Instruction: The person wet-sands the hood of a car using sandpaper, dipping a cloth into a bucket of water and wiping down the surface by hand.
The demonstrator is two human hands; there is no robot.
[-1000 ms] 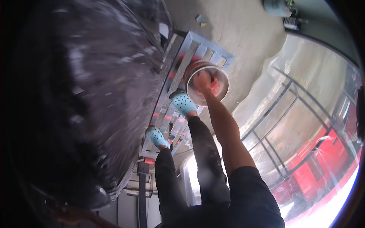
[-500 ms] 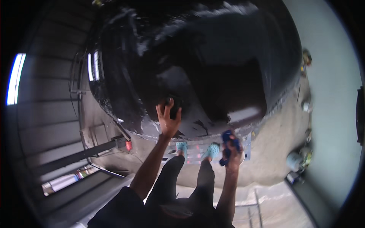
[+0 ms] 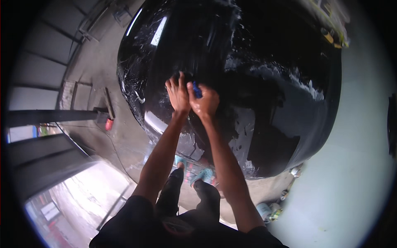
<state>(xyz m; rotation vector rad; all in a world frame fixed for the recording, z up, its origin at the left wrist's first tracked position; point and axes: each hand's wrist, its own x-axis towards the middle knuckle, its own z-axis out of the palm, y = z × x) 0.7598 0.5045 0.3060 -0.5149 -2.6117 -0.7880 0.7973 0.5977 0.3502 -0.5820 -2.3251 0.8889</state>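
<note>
Grey floor (image 3: 124, 136) and a pale wall (image 3: 355, 120) are set around a large, rounded, glossy black form (image 3: 273, 37). On it, left of its middle and set in from its near edge, a blue cloth-like item (image 3: 197, 89) is held in the curled right hand (image 3: 208, 102), mostly hidden by the grip. Beside it, the left hand (image 3: 179, 98) is laid with fingers spread toward the far edge; whether anything is held beneath them cannot be told.

If the gloss is wet, as it seems, the hands could be made to skid by hard pressing. White residue (image 3: 301, 84) toward the right edge could be smeared if it is caught by the cloth, and the shine could be scratched by trapped grit.

Near the form's near edge, the weight is borne by two pale blue clogs (image 3: 202, 175) on a slatted platform (image 3: 191, 169). Should too much lean be put into the reach, balance could be lost there. Toward the left, a thin cable (image 3: 118, 153) is laid across the floor, where a foot could be snagged.
</note>
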